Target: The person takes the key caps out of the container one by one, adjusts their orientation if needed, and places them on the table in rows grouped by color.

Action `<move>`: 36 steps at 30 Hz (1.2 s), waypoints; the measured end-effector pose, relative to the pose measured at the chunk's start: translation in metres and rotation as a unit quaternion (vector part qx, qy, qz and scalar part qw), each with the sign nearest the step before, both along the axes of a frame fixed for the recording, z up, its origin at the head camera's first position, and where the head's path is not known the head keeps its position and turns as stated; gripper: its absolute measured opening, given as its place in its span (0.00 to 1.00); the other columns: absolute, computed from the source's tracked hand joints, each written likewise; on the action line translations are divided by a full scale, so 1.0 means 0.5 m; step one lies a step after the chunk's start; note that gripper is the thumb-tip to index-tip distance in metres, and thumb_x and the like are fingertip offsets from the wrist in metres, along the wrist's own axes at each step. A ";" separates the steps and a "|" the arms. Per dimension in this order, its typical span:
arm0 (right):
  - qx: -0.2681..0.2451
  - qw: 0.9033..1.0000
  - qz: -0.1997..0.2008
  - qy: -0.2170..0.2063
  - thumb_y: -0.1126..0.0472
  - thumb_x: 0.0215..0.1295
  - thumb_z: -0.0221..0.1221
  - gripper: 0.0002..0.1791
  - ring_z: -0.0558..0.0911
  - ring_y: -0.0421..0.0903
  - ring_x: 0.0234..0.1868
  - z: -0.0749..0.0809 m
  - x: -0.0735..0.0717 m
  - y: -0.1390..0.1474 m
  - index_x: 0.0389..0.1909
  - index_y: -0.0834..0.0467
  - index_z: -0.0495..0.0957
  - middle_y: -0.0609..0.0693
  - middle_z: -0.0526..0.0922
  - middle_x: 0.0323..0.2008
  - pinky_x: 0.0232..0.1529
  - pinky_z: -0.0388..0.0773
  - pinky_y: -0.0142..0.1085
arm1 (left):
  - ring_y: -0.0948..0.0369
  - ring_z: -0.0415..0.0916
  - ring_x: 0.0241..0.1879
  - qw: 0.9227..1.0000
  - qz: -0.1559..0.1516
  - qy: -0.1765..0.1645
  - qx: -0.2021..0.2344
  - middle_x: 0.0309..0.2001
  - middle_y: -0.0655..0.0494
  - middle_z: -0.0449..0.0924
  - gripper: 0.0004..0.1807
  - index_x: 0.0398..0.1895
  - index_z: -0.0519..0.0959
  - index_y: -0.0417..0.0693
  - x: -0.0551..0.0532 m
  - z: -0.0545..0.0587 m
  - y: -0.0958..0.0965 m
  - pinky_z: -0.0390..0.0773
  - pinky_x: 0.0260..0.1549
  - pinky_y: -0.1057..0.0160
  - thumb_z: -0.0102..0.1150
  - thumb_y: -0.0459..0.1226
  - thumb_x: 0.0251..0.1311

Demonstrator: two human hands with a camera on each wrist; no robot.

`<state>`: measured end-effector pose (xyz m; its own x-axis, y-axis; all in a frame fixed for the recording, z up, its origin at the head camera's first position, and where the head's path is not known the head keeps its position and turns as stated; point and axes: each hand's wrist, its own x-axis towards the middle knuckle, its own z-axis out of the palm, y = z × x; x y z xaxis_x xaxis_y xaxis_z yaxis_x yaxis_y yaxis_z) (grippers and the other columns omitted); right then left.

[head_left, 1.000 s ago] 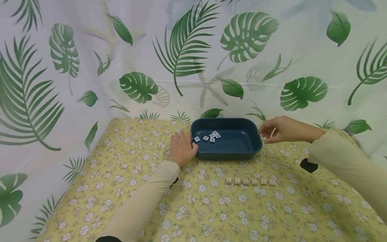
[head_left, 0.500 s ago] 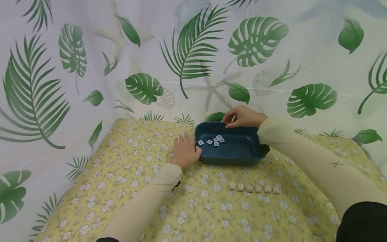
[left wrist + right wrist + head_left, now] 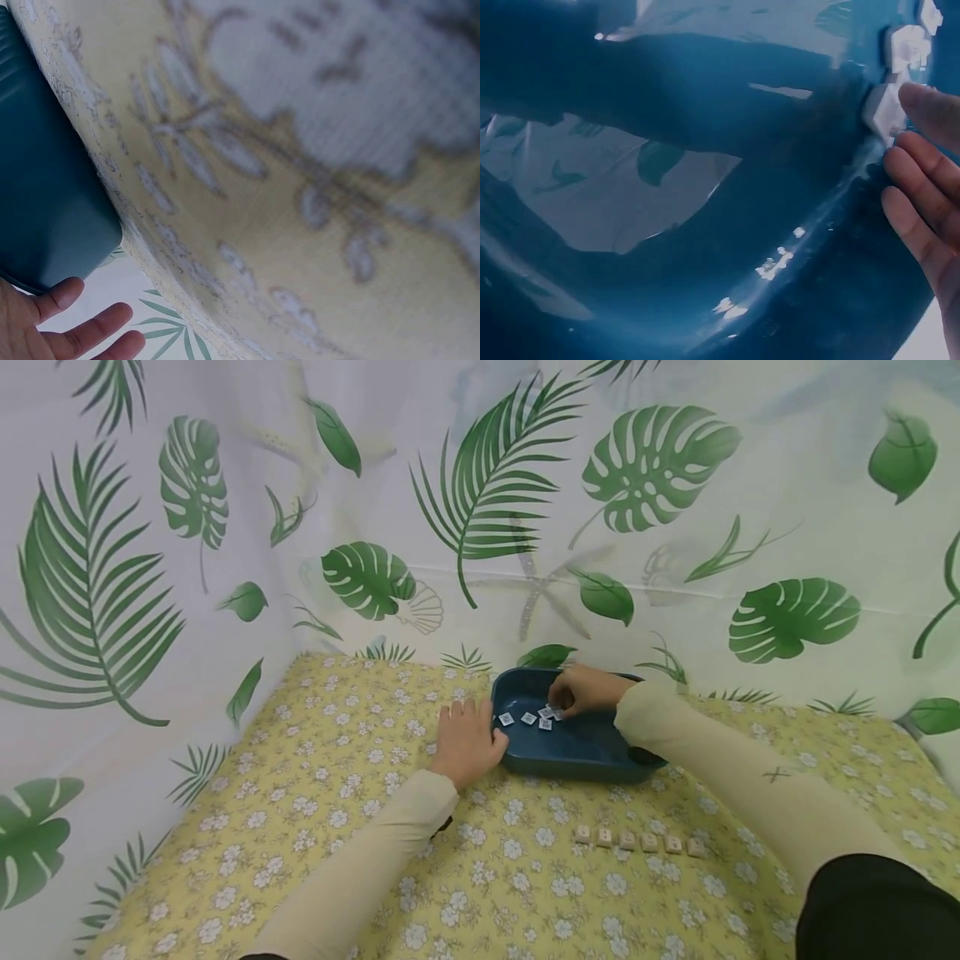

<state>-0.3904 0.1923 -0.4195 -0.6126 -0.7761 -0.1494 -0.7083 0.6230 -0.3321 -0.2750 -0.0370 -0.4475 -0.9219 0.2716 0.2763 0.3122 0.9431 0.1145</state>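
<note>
At a white tile (image 3: 887, 111) inside the blue tray (image 3: 577, 747).
My right hand (image 3: 588, 687) has thumb and fingertips drawn close at its edge; whether they grip it, I can't tell. My left hand (image 3: 468, 742) lies open, fingers spread, at the tray's left end. This looks like the grasping step; next calls for a narrow, sure pinch that leaves the neighbouring tiles (image 3: 528, 718) alone.

White tiles (image 3: 545, 725) and beige tiles (image 3: 627, 841) are bearing unreadable marks; the right sleeve (image 3: 720, 753) is showing a small cross-like sign.
</note>
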 end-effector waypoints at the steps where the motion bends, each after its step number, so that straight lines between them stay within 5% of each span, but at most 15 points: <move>1: 0.002 1.000 0.000 0.005 0.65 0.51 0.67 0.11 0.81 0.41 0.30 -0.005 -0.001 0.001 0.36 0.61 0.83 0.52 0.85 0.32 0.33 0.79 0.34 | 0.45 0.73 0.46 1.000 -0.001 0.000 -0.001 0.46 0.42 0.76 0.19 0.51 0.71 0.42 0.000 0.000 0.000 0.70 0.51 0.46 0.45 0.44 0.62; 22: 0.018 0.998 0.048 0.033 0.67 0.51 0.65 0.06 0.74 0.36 0.25 -0.031 -0.007 0.001 0.30 0.56 0.81 0.46 0.80 0.26 0.28 0.73 0.31 | 0.45 0.72 0.50 0.999 0.010 -0.024 -0.020 0.50 0.42 0.74 0.23 0.56 0.69 0.43 -0.005 -0.002 0.003 0.68 0.54 0.46 0.43 0.46 0.63; 36: 0.004 0.999 0.015 0.039 0.68 0.55 0.62 0.08 0.77 0.40 0.29 0.073 0.048 0.014 0.37 0.61 0.83 0.51 0.82 0.31 0.33 0.76 0.36 | 0.45 0.72 0.49 1.000 0.003 -0.017 -0.002 0.47 0.43 0.75 0.20 0.52 0.70 0.43 -0.004 -0.004 0.005 0.69 0.53 0.46 0.44 0.45 0.62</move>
